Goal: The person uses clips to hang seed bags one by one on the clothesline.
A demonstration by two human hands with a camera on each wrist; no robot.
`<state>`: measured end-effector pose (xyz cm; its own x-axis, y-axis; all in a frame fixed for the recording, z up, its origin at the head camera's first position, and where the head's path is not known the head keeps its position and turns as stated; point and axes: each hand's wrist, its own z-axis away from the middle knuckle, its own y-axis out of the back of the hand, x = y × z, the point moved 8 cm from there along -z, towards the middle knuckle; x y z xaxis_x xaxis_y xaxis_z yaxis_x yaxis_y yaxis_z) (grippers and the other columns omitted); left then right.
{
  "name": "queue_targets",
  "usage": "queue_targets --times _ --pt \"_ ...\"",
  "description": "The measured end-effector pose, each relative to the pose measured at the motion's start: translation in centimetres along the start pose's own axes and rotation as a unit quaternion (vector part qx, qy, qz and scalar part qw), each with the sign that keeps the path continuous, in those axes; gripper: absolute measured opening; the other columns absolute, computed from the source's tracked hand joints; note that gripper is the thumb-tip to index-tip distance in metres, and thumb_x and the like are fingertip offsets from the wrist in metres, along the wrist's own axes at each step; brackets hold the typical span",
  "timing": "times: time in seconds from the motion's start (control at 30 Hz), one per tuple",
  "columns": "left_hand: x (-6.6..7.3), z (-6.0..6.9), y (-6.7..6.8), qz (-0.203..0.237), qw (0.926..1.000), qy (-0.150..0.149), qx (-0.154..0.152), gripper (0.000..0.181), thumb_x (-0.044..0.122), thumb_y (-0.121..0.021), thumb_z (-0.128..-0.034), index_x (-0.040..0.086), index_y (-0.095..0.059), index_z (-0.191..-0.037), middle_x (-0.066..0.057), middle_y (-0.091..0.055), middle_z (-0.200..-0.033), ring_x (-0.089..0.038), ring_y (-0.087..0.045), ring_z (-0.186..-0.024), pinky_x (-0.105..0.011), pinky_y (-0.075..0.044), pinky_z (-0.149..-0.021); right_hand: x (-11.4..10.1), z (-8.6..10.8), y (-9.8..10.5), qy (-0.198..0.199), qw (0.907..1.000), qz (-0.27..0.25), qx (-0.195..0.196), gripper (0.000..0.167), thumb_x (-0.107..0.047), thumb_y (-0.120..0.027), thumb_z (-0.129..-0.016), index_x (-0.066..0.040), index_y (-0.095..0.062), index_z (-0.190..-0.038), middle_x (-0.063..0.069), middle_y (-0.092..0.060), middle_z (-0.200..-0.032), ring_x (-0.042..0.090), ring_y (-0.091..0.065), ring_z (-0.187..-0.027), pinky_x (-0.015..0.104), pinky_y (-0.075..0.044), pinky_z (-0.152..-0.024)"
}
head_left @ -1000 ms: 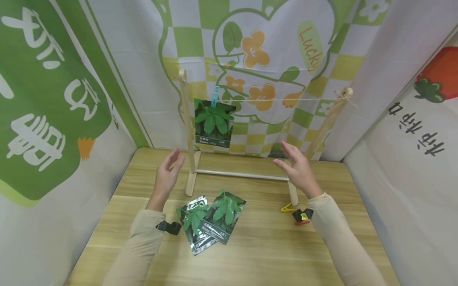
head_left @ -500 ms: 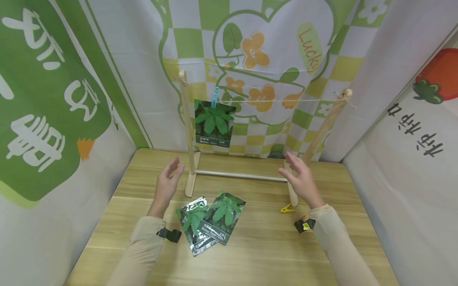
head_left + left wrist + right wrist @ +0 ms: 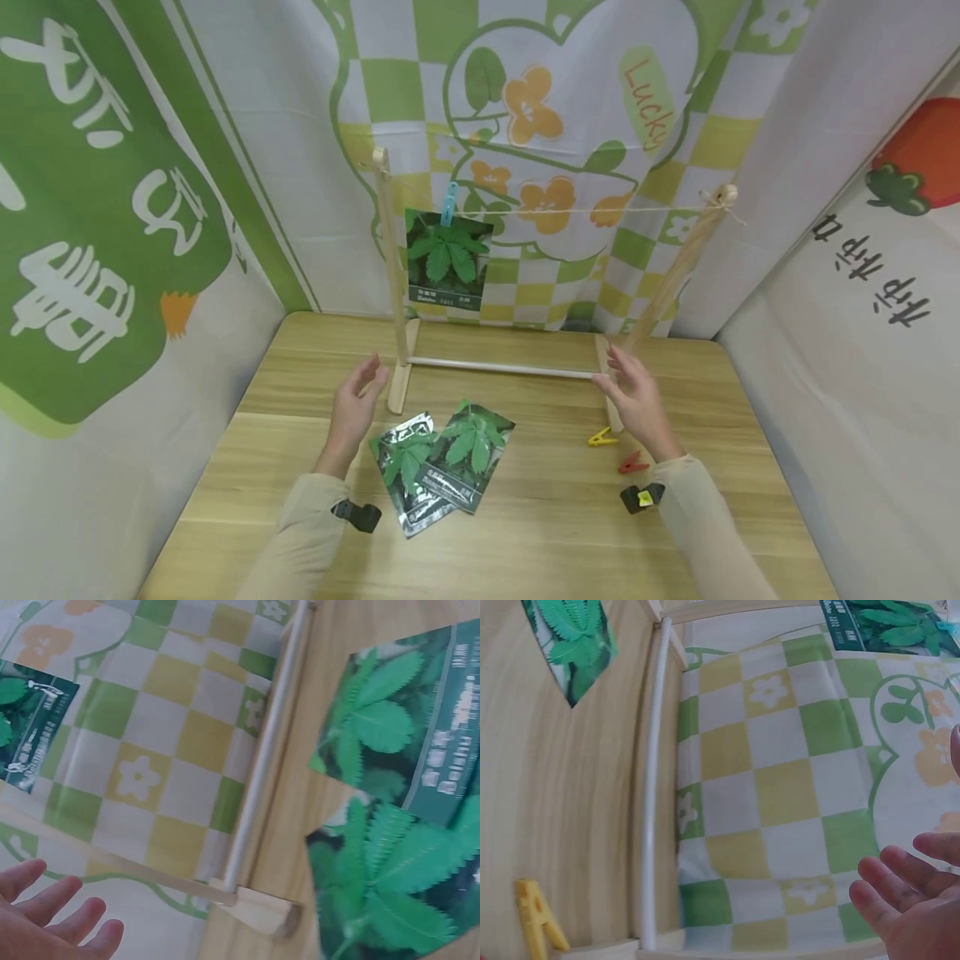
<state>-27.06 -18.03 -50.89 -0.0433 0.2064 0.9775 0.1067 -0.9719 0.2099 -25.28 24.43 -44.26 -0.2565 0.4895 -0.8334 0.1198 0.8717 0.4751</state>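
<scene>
Seeing left hand (image 3: 354, 417) and right hand (image 3: 637, 404) apart, empty near the frame (image 3: 392, 254), I fear bumps dislodging its hung packet (image 3: 448, 262).

both forearms (image 3: 302, 533) extend forward, left grip (image 3: 355, 414) and right grip (image 3: 639, 407) well apart, fingers (image 3: 56, 898) relaxed.

Printed cloth bordered my wood-grain table (image 3: 570, 542) on three sides.
A checked curtain (image 3: 405, 87) with orange flowers (image 3: 532, 107) and the word "Lucky" (image 3: 647, 98) hung ahead; a green panel (image 3: 82, 192) bore white characters on my left, and a white panel (image 3: 825, 367) showed a red fruit (image 3: 926, 142) on my right.
</scene>
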Motion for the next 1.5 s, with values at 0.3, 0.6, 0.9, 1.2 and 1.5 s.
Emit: queue_targets --times 0.3,0.6,0.9,1.2,1.5 --pt "-2.1 1.0 -0.2 -0.009 0.9995 0.028 -0.009 0.061 0.038 -0.053 -0.0998 0.005 -0.036 -0.148 -0.02 -0.039 -0.152 -0.036 -0.036 -0.141 -0.049 -0.032 -0.117 -0.4 2.0 -0.3 -0.039 0.9991 0.01 -0.016 0.056 -0.008 -0.061 -0.095 0.01 -0.038 -0.143 0.031 -0.046 -0.141 0.046 -0.048 -0.128 0.046 -0.042 -0.108" --pt "-4.3 1.7 -0.4 -0.001 0.9996 0.024 -0.014 0.06 0.037 -0.051 -0.1009 0.006 -0.035 -0.149 -0.019 -0.038 -0.153 -0.036 -0.034 -0.142 -0.052 -0.03 -0.117 4.0 3.0 -0.9 -0.064 0.9978 0.002 -0.016 0.059 -0.018 -0.063 -0.096 0.004 -0.04 -0.145 0.029 -0.045 -0.143 0.044 -0.047 -0.129 0.057 -0.039 -0.108" --pt "-6.3 2.4 -0.9 -0.035 0.9984 0.038 -0.024 0.065 0.044 -0.052 -0.0991 0.006 -0.035 -0.149 -0.02 -0.036 -0.154 -0.039 -0.033 -0.142 -0.054 -0.033 -0.114 7.0 5.5 -0.9 -0.141 0.9894 0.011 -0.031 0.066 -0.035 -0.06 -0.097 -0.001 -0.036 -0.148 0.024 -0.043 -0.147 0.042 -0.043 -0.134 0.055 -0.038 -0.11" --pt "-7.6 3.1 -1.7 -0.074 0.9935 0.067 -0.055 0.068 0.044 -0.05 -0.0993 0.008 -0.029 -0.152 -0.022 -0.03 -0.157 -0.043 -0.028 -0.144 -0.058 -0.031 -0.114 9.4 8.2 -1.3 -0.173 0.9842 0.016 -0.032 0.068 -0.037 -0.059 -0.097 0.0 -0.035 -0.149 0.025 -0.043 -0.146 0.043 -0.045 -0.132 0.055 -0.041 -0.108" --pt "-8.3 3.7 -2.0 -0.111 0.9888 0.076 -0.064 0.072 0.045 -0.052 -0.0985 0.008 -0.024 -0.153 -0.024 -0.027 -0.157 -0.046 -0.026 -0.143 -0.065 -0.027 -0.112 11.2 10.6 -0.6 -0.222 0.9748 0.012 -0.022 0.07 -0.04 -0.055 -0.099 0.003 -0.032 -0.149 0.025 -0.039 -0.15 0.041 -0.042 -0.135 0.054 -0.038 -0.111"
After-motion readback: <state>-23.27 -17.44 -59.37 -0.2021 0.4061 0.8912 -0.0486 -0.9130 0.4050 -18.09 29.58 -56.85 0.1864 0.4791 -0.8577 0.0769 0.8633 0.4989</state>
